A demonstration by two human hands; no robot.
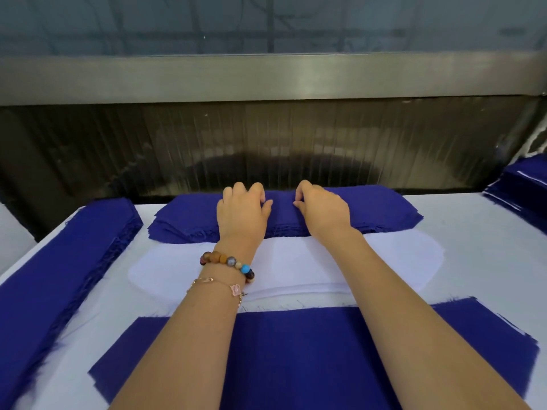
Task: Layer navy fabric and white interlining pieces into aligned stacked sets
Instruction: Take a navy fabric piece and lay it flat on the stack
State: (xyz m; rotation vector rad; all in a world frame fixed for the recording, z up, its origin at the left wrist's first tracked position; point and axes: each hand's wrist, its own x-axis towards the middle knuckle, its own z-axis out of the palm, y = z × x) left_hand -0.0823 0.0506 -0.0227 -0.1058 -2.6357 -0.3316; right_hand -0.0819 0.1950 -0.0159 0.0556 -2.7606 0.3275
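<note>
A thick stack of navy fabric pieces (381,211) lies at the far edge of the white table (473,261). My left hand (241,214) rests on its top with fingers curled at the far edge. My right hand (321,213) lies beside it, thumb and fingers pinching the top navy layer. In front of the stack sits a pile of white interlining pieces (296,270) with rounded ends. Nearest me lies a wide navy piece (290,350), partly covered by my forearms.
A long navy stack (59,276) runs along the table's left side. Another navy stack (524,187) stands at the far right. Behind the table rises a dark ribbed curtain (266,143) under a metal machine housing (266,78).
</note>
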